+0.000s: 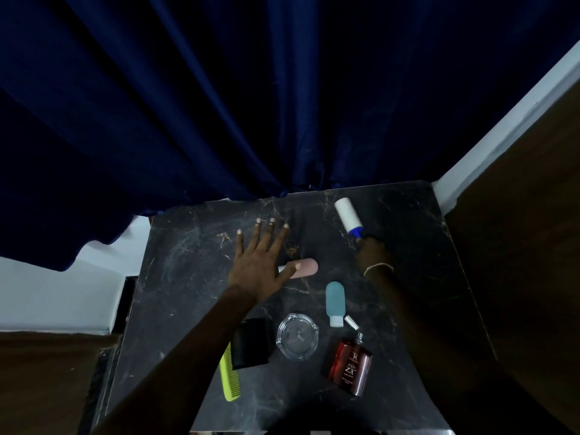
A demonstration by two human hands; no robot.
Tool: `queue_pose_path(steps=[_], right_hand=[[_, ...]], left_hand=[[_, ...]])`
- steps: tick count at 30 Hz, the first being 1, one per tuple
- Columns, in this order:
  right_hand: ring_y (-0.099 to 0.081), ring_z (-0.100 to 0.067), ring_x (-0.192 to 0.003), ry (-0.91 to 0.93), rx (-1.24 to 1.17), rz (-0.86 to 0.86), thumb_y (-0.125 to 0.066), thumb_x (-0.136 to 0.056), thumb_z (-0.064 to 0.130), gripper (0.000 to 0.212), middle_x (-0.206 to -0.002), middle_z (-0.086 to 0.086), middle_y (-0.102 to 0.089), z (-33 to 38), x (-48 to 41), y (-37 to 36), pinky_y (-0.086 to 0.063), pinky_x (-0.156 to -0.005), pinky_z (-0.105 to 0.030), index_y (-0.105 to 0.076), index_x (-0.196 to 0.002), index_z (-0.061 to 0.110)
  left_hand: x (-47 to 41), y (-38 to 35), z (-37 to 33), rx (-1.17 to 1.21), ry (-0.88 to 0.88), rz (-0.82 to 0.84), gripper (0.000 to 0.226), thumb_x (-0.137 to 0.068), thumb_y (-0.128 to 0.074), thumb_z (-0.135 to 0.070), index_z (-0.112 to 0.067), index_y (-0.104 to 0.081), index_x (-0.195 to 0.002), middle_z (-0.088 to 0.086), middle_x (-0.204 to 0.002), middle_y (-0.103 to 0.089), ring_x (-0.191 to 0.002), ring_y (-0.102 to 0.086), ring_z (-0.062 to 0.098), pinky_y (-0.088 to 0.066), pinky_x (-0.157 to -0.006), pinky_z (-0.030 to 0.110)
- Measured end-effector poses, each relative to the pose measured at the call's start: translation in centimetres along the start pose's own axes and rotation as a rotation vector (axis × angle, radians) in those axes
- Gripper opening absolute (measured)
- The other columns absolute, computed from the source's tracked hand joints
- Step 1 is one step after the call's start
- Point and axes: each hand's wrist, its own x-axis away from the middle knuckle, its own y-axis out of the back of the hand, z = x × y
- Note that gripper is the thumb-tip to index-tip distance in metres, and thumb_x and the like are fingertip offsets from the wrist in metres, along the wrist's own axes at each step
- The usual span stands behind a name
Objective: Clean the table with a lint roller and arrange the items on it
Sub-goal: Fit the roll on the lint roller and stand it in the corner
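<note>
Near edge, lower centre of the frame: a red perfume bottle (350,367) lies on its side on the dark marble table (175,277). Its silver cap (351,321) lies apart from it, just above. To the left lie a glass ashtray (297,336), a black wallet (252,342) and a yellow-green comb (229,375), the comb touching the wallet's lower edge. Above the perfume bottle a teal squeeze bottle (335,304) lies cap-down in the picture.

Middle of the frame: the left hand (255,265) is spread flat, fingers wide apart, gripping nothing. Its thumb overlaps a pink squeeze bottle (303,267); whether it presses on the bottle cannot be told.

Far side, right of centre: the right hand (370,252) is closed around the blue handle of the lint roller (346,216), whose white roll points toward the top edge of the table near the dark blue curtain (251,105).

Progress, as a judgement: cleaning appears under way on the far part of the table. The items sit scattered at mixed angles, so arranging them, and rolling the surface beneath them, is probably still to be done.
</note>
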Motion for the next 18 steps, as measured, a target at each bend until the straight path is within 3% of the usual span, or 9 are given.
queue_pose_path(steps=[4,8,12,15,18], right_hand=[[-0.065,-0.034,-0.116,0.133,0.009,0.137,-0.048,-0.101,0.026,0.034,-0.121,-0.02,-0.068,1.3,1.4,-1.6,-0.053,-0.097,-0.042,-0.068,-0.118,0.005],[-0.067,-0.038,-0.103,0.208,-0.05,0.12,-0.045,-0.101,0.029,0.035,-0.107,-0.023,-0.071,1.5,1.7,-2.1,-0.054,-0.087,-0.039,-0.069,-0.101,0.003],[-0.066,-0.039,-0.097,0.297,-0.046,0.082,-0.045,-0.102,0.03,0.035,-0.102,-0.021,-0.071,0.8,1.2,-0.3,-0.052,-0.082,-0.038,-0.067,-0.098,0.004],[-0.067,-0.039,-0.092,0.371,0.007,0.015,-0.049,-0.1,0.029,0.031,-0.097,-0.02,-0.071,-0.1,0.7,2.9,-0.05,-0.077,-0.038,-0.069,-0.096,0.006],[-0.069,-0.036,-0.094,0.421,0.077,-0.062,-0.054,-0.096,0.031,0.027,-0.099,-0.016,-0.074,-1.3,0.0,7.2,-0.054,-0.082,-0.038,-0.073,-0.099,0.012]], left_hand=[[-1.3,-1.2,0.3,0.017,-0.022,0.103,0.086,-0.098,-0.035,-0.07,-0.032,0.006,-0.164,0.004,-0.174,0.001,-0.161,0.006,0.029,-0.004,-0.128,0.062],[-4.2,-2.2,-0.6,0.053,-0.065,0.195,0.088,-0.099,-0.049,-0.052,-0.032,0.007,-0.163,0.002,-0.174,0.003,-0.161,0.0,0.031,-0.01,-0.128,0.059],[-7.8,-2.4,-2.7,0.104,-0.102,0.234,0.09,-0.097,-0.057,-0.04,-0.031,0.003,-0.164,0.004,-0.174,0.002,-0.161,-0.004,0.033,-0.016,-0.127,0.058],[-10.5,-2.0,-5.2,0.165,-0.166,0.159,0.08,-0.097,-0.059,-0.031,-0.031,-0.014,-0.163,0.006,-0.17,-0.018,-0.157,-0.02,0.033,-0.029,-0.125,0.058],[-13.2,-1.6,-8.4,0.261,-0.215,0.087,0.06,-0.095,-0.061,-0.023,-0.023,-0.04,-0.151,0.009,-0.153,-0.041,-0.133,-0.048,0.034,-0.048,-0.107,0.053]])
